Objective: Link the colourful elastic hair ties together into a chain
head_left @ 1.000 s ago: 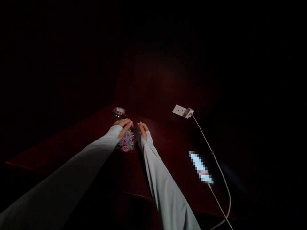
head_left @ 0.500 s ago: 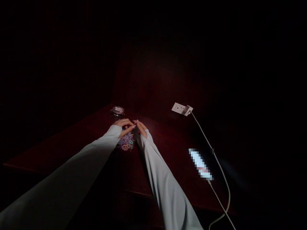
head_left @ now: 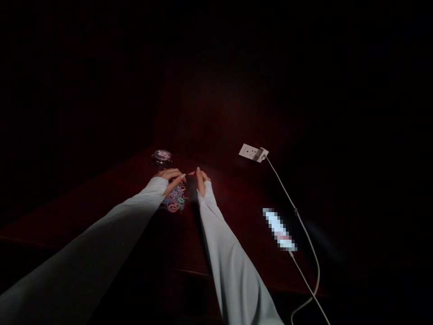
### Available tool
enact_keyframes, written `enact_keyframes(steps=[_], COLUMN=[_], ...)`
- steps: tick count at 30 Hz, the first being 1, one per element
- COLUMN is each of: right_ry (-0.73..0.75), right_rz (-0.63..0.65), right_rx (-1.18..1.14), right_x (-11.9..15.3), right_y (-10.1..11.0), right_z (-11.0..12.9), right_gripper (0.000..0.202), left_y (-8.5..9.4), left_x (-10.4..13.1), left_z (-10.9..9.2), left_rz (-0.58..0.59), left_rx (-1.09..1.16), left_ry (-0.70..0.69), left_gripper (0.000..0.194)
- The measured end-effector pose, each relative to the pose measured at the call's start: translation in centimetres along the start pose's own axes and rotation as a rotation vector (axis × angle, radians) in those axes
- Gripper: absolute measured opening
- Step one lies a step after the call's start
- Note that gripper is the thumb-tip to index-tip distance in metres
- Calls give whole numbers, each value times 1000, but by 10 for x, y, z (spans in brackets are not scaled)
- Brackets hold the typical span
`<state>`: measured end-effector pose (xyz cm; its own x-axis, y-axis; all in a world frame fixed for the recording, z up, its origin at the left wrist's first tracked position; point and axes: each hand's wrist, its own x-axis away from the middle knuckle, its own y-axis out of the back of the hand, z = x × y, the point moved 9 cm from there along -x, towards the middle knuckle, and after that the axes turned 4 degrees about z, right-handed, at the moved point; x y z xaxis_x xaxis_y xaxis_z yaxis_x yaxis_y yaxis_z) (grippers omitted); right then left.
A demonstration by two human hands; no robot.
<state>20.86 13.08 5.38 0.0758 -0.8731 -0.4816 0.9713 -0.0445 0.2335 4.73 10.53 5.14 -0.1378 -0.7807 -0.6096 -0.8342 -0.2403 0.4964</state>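
My left hand (head_left: 172, 175) is closed in a pinch above a pile of small coloured elastic bands (head_left: 174, 198) on the dark red table. Facing it, my right hand (head_left: 202, 177) pinches with its thumb raised. Between the fingertips of both hands runs a thin, short strand that looks like one small elastic band (head_left: 191, 173); its colour is hard to make out in the dim light. Pink, purple, green and yellow bands show in the pile, partly covered by my left hand. Just beyond my left hand stands a round clear container (head_left: 162, 155) with a patterned lid.
A white wall socket plate (head_left: 249, 151) with a charger (head_left: 261, 155) plugged in lies at the right. Its white cable (head_left: 287, 192) loops down the right side. A blurred-out lit phone (head_left: 279, 229) rests on the table (head_left: 237, 253), a cable at its lower end.
My hands have drawn slightly apart, with the strand now spanning the gap between them. My right thumb points more upward. The whole view has shifted a little.
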Motion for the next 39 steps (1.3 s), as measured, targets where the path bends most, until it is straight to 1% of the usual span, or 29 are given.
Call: enact_keyframes(steps=[2, 5, 7, 9, 10, 11, 13, 15, 16, 17, 18, 19, 20, 21, 22, 24, 25, 26, 27, 29, 31, 34, 36, 39], right_ry=[45, 75, 85, 76, 62, 33, -30, -103, -129, -137, -143, -154, -161, -162, -154, -103, -66, -20, 20, 75, 93, 77, 72, 100], right_rz=[29, 19, -19, -69, -95, -155, -331, -504, -568, -592, -610, -642, -655, -664, -664, -631, -583, -513, -443, -337, -337, -381, -401, -414], right_rx=[83, 127, 126, 110, 95, 77, 38, 28, 46, 81, 127, 165, 188, 202, 207, 206, 222, 240, 257, 285, 308, 318, 305, 275], right_x=[2, 3, 1, -5, -8, -10, -10, -3, 3, 7, 11, 16, 19, 22, 23, 22, 19, 16, 13, 10, 11, 11, 10, 11], right_y=[-8, -16, -15, -3, 7, 22, 65, 111, 132, 148, 162, 174, 182, 187, 188, 183, 175, 165, 154, 134, 123, 112, 107, 103], right_z=[2, 1, -1, -4, -7, -11, -22, -35, -41, -46, -49, -52, -54, -55, -55, -49, -45, -40, -36, -30, -28, -25, -22, -16], right_gripper=[37, 35, 37, 37, 37, 40, 45, 50, 50, 50, 50, 50, 52, 53, 55, 57, 57, 55, 54, 49, 43, 38, 35, 34], left_y=[-2, -6, -4, 3, 7, 12, 23, 34, 37, 39, 36, 28, 16, -2, -24, -67, -83, -91, -94, -99, -98, -97, -103, -114], left_x=[-1, -1, 0, 1, 3, 4, 7, 7, 5, 3, -1, -6, -12, -20, -30, -43, -46, -47, -47, -47, -45, -43, -44, -46], left_z=[2, 5, 5, 2, 0, -2, -7, -15, -19, -24, -29, -36, -43, -51, -60, -73, -76, -77, -78, -76, -67, -47, -39, -36], left_rz=[4, 28, 10, -34, -57, -80, -130, -204, -251, -301, -348, -376, -391, -368, -303, -166, -138, -159, -204, -227, -248, -278, -244, -184], left_rx=[-6, -33, -71, -105, -114, -116, -87, -21, 22, 68, 114, 165, 218, 270, 308, 300, 263, 210, 157, 83, 48, 38, 46, 68], left_ry=[-14, -7, 5, 16, 23, 32, 52, 82, 104, 133, 165, 198, 223, 230, 227, 232, 234, 233, 199, 109, 70, 87, 101, 96], left_gripper=[43, 41, 39, 38, 37, 37, 37, 37, 37, 37, 36, 34, 33, 33, 35, 37, 37, 34, 31, 29, 29, 29, 29, 31])
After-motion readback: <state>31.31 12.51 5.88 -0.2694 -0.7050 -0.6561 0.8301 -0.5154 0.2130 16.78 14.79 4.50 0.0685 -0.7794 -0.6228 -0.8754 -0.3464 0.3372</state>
